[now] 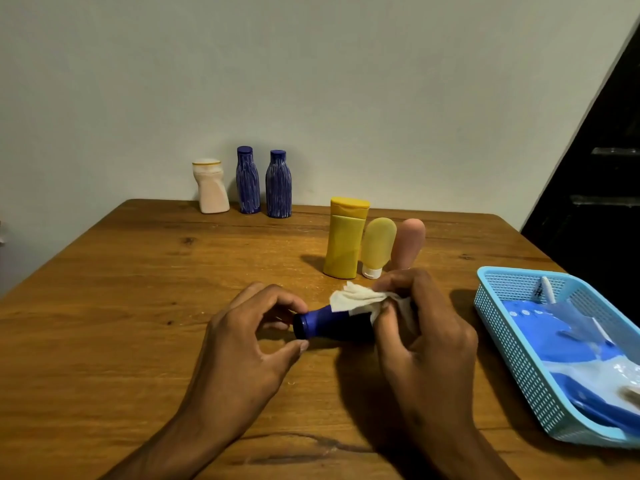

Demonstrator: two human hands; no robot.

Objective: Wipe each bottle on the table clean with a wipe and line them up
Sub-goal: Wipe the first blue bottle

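Note:
A dark blue bottle is held sideways just above the table, cap end pointing left. My left hand pinches the cap end between thumb and fingers. My right hand wraps a white wipe around the bottle's body, hiding its base. At the back by the wall stand a cream bottle and two blue streaked bottles. A yellow bottle, a pale yellow tube and a pink tube stand together mid-table.
A light blue plastic basket sits at the right table edge, holding a blue and white wipes pack. The wooden table meets a pale wall at the back. A dark door is at far right.

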